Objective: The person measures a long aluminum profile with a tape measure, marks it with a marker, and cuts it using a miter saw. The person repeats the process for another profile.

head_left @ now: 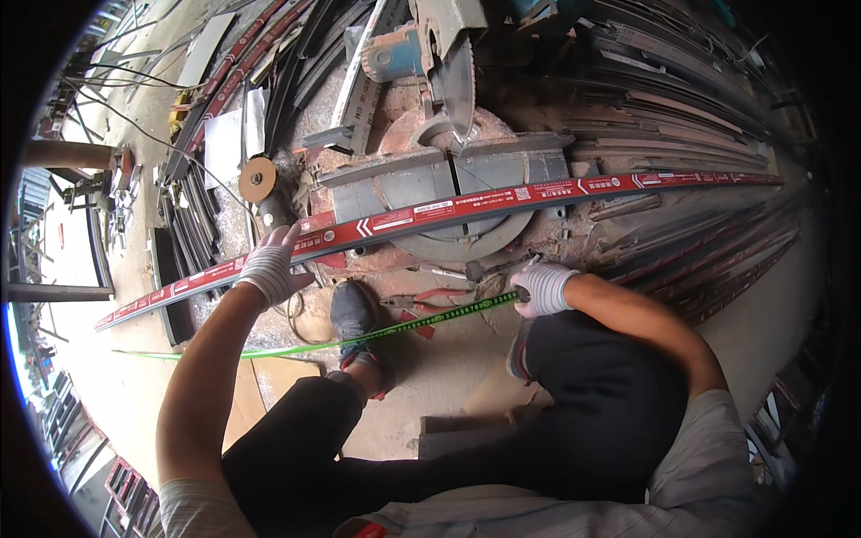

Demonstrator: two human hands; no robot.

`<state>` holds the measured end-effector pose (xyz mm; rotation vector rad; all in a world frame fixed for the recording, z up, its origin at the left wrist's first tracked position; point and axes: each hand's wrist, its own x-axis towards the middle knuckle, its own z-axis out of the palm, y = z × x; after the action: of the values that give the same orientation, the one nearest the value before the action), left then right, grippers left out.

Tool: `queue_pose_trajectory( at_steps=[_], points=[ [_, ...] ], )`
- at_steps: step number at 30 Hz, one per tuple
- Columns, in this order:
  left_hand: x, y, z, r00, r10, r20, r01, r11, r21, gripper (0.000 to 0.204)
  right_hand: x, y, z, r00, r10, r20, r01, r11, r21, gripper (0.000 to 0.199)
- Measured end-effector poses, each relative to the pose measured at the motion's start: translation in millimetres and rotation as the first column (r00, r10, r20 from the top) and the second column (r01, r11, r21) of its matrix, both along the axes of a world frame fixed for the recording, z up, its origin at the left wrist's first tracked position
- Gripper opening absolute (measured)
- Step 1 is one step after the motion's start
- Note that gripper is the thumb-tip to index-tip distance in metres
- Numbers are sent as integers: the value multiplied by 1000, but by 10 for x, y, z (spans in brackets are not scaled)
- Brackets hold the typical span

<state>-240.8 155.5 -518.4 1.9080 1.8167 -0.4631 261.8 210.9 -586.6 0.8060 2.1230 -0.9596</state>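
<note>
- Right hand [545,289]: closed on green tape measure [462,311], which runs leftward from grip; best kept taut.
- Left hand [273,264]: digits apart, on red bar [404,217]; steady it.

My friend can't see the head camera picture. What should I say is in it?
A person's gloved left hand touches a long, mostly red bar lying across a saw base, while the gloved right hand holds a green measuring tape stretched out to the left.

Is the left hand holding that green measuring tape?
No, the right hand holds the green measuring tape; the left hand touches the red strip.
</note>
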Motion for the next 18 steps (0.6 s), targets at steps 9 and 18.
queue_pose_trajectory(
  at_steps=[9, 18],
  points=[
    [14, 269, -446, 999, 29, 43, -23, 993, -119, 109, 67, -101, -411, 1000, 23, 2, -23, 999, 29, 54],
    [-110, 374, -557, 966, 104, 236, -68, 985, -157, 86, -26, -118, -451, 993, 105, 59, -111, 989, 95, 55]
  ],
)
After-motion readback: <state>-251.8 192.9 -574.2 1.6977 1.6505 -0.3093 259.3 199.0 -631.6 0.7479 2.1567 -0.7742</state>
